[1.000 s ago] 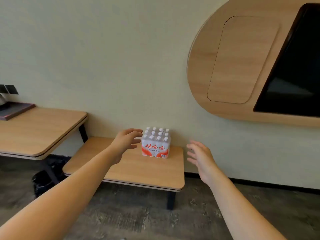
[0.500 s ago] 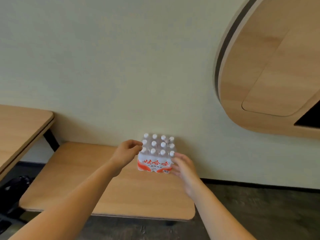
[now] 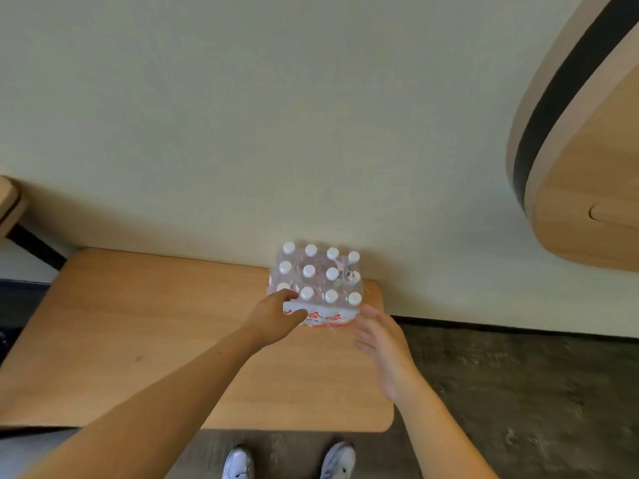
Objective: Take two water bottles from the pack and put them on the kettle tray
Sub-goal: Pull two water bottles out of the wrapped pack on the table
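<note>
A shrink-wrapped pack of water bottles (image 3: 320,276), white caps up and a red-and-white label on its front, stands at the back right of a low wooden bench (image 3: 138,340), against the wall. My left hand (image 3: 276,318) is at the pack's front-left corner, fingers curled over the top edge and thumb on the label, pinching the wrap. My right hand (image 3: 380,337) hovers just off the front-right corner, fingers spread, with nothing in it. The kettle tray is out of view.
A higher desk's corner (image 3: 7,202) juts in at the left edge. A rounded wooden wall panel (image 3: 587,160) hangs at the upper right. Dark floor lies right of the bench, and my white shoes (image 3: 238,461) stand below its front edge.
I have stepped closer and now look more steeply down. My left hand has come down onto the pack's front-left corner. My right hand has drawn slightly back from the front right.
</note>
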